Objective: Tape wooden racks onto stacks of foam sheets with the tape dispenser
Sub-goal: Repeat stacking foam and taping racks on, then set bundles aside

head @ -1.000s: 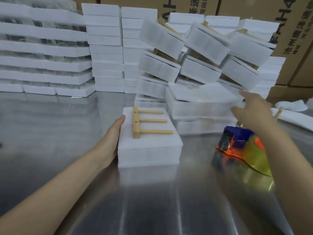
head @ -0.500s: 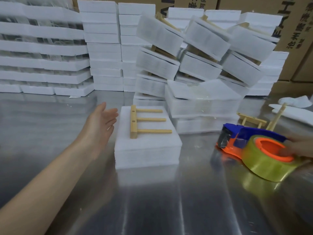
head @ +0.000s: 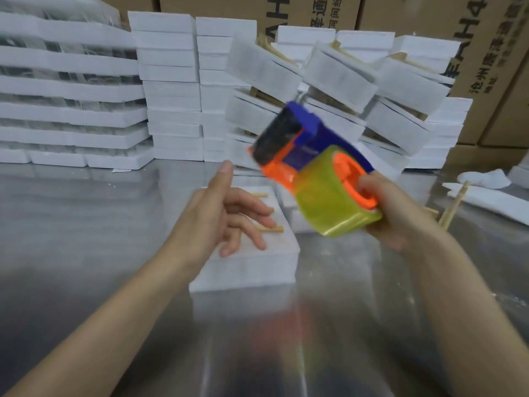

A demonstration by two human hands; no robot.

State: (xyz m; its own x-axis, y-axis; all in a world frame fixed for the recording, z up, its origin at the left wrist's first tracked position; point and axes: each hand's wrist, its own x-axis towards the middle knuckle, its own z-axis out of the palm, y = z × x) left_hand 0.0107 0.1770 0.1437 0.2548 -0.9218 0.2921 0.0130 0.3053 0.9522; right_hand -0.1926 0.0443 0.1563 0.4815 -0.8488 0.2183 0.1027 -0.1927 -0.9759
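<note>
The right hand (head: pixel 400 216) holds a blue-and-orange plastic tape dispenser (head: pixel 303 138) in the air above the shiny metal tabletop (head: pixel 86 230). Its grip is closed round the orange hub and the wide roll of clear yellowish tape (head: pixel 329 199), with the thumb on the hub's face and the fingers beneath the roll. The dispenser is tilted and motion-blurred, its dark front end pointing up and to the left.

The left hand (head: pixel 220 216) has a wide grip and holds nothing. Its thumb is up and its fingers are spread and loosely bent over a pale wooden rack (head: pixel 272 229), which lies flat on a low stack of white foam sheets (head: pixel 257 265). I cannot tell whether the fingers touch the rack; only the ends of three pegs show past them. The stack sits on the tabletop, below and left of the dispenser.

Behind it, taped foam bundles (head: pixel 340 78) lean against one another beside neat columns of white foam blocks (head: pixel 171 87). Brown cardboard boxes (head: pixel 492 53) stand at the back. At the right, a loose wooden rack (head: pixel 453 206) lies beside a loose foam sheet (head: pixel 495 200).
</note>
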